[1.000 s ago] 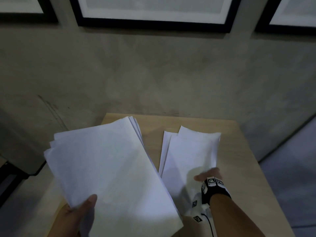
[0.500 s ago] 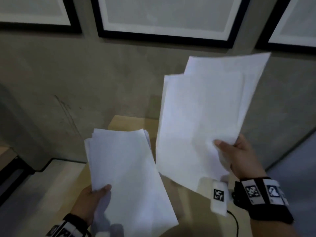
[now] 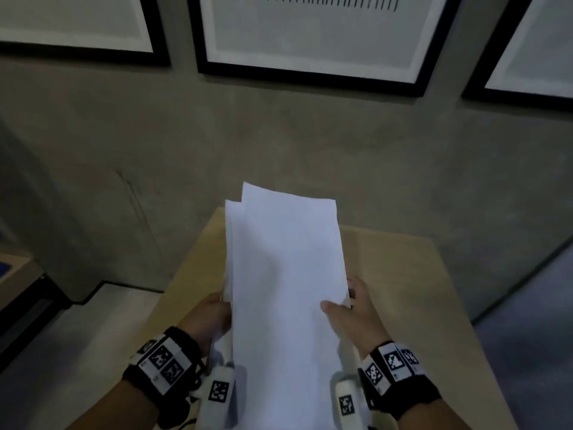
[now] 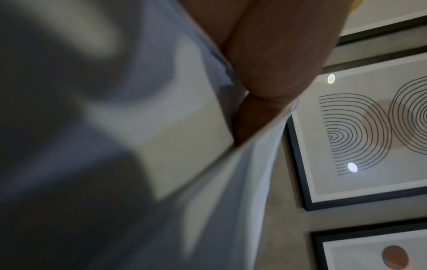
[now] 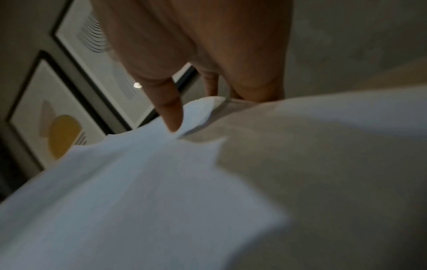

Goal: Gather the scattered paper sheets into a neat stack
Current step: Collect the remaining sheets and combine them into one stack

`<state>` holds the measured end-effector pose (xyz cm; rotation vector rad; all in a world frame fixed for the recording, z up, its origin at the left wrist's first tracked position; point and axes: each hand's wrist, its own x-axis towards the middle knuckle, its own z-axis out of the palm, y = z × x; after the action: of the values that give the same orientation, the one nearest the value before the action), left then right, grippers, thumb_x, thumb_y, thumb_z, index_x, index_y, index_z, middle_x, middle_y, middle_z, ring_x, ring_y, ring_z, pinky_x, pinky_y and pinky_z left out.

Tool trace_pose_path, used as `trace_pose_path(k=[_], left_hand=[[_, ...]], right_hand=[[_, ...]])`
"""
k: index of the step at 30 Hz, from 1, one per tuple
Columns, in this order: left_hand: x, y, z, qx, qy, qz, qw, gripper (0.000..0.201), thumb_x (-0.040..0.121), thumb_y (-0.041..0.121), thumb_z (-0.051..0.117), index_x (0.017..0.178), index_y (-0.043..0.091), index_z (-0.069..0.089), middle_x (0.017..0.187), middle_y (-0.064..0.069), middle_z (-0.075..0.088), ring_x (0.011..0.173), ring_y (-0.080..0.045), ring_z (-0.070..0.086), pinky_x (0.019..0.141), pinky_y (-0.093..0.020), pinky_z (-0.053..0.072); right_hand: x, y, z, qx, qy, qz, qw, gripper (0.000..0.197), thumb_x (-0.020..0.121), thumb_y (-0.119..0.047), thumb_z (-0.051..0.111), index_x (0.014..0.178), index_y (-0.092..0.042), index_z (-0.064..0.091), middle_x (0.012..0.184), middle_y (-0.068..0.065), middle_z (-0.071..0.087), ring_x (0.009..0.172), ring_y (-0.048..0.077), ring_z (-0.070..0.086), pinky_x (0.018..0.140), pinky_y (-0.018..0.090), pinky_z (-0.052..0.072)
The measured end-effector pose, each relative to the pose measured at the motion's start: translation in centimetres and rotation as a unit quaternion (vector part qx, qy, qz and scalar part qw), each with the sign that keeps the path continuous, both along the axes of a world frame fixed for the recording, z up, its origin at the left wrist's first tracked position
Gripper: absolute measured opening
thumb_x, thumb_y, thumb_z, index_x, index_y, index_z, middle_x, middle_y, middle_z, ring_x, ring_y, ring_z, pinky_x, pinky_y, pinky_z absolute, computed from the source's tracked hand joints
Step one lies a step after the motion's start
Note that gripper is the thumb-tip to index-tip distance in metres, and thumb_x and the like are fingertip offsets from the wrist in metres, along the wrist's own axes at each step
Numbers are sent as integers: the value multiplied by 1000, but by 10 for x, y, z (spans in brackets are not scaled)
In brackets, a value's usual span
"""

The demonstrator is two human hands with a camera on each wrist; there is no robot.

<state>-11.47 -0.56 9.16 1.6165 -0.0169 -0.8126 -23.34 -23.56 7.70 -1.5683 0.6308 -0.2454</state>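
Head view showed the bundle of white rectangular paper sheets held above the light wooden table, left hand and right hand each grasping a long edge, likely to square its uneven far corners.

Black wristbands, white tags (square-coded)

I am seeing thin white paper sheets, matt and smooth, flexing softly at their edges. The table under them is showing pale wood with a smooth, dull finish. The wall behind is looking like rough, mottled grey plaster. The picture frames are appearing black and smooth, their glazing reflecting small light spots.
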Motion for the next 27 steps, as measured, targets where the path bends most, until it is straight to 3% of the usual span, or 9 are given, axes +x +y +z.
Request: trace_pose_path(k=[2, 4, 6, 8, 10, 13, 19, 24, 27], left_hand=[[-4, -3, -1, 17, -15, -21, 1000, 21, 91, 3, 50, 98, -1, 70, 87, -14, 75, 73, -25, 70, 62, -29, 54], [-4, -4, -4, 11, -26, -33, 999, 30, 94, 28, 51, 106, 8, 69, 101, -12, 74, 89, -25, 68, 78, -34, 55], [-7, -5, 0, -48, -30, -37, 998, 52, 82, 63, 45, 108, 23, 66, 107, -2, 73, 94, -16, 69, 83, -31, 53], [-7, -7, 3, -87, -37, -47, 994, 74, 57, 78, 57, 111, 28, 61, 110, 1, 70, 88, -12, 70, 72, -22, 55], [-13, -12, 8, -74, -112, -81, 988, 58, 56, 58, 77, 104, 28, 64, 104, 5, 74, 92, -9, 70, 67, -16, 55], [-21, -19, 11, -30, -220, -49, 974, 28, 79, 23, 71, 101, 34, 60, 100, 18, 66, 80, 14, 63, 68, -13, 50], [-21, -21, 6, -59, -240, -12, 969, 38, 75, 28, 72, 111, 23, 61, 103, 11, 65, 96, -3, 61, 71, -18, 50], [-24, -34, 9, -102, -234, 13, 967, 32, 79, 0, 69, 106, 14, 61, 89, 9, 65, 70, 10, 65, 54, -8, 49], [-20, -39, 11, -130, -220, 52, 965, 37, 73, 4, 73, 95, 30, 60, 94, 7, 68, 88, -9, 67, 61, -21, 52]], right_hand=[[-4, -1, -14, 100, 41, 17, 994, 54, 77, 2, 70, 122, -22, 55, 107, 0, 70, 96, 21, 67, 83, 36, 55], [-9, -5, -21, 143, 56, 2, 988, 45, 75, 10, 68, 117, -6, 61, 102, 12, 73, 87, 26, 70, 78, 41, 56], [-14, -12, -22, 119, 46, -36, 991, 32, 75, 9, 67, 103, -8, 68, 100, 14, 74, 87, 28, 70, 81, 44, 56], [-19, -15, -14, 82, 13, -52, 995, 30, 76, 6, 67, 98, -16, 71, 99, 8, 76, 92, 28, 71, 85, 45, 55], [-22, -15, -6, 34, -15, -62, 997, 29, 77, 2, 68, 96, -19, 72, 94, 2, 77, 90, 24, 72, 82, 42, 56], [-25, -12, 6, -27, -55, -76, 995, 24, 79, -1, 68, 88, -23, 71, 80, -6, 77, 76, 15, 73, 70, 34, 58], [-26, -8, 1, -33, -74, -101, 992, 26, 79, 0, 69, 101, -13, 68, 91, 1, 77, 87, 21, 72, 80, 41, 58], [-26, 5, -3, 14, -109, -119, 987, 55, 72, 0, 75, 120, -15, 51, 108, 6, 70, 97, 21, 69, 76, 31, 57], [-21, 15, 16, -28, -174, -154, 972, 69, 74, 3, 73, 131, -17, 39, 124, 6, 59, 110, 17, 61, 84, 26, 53]])
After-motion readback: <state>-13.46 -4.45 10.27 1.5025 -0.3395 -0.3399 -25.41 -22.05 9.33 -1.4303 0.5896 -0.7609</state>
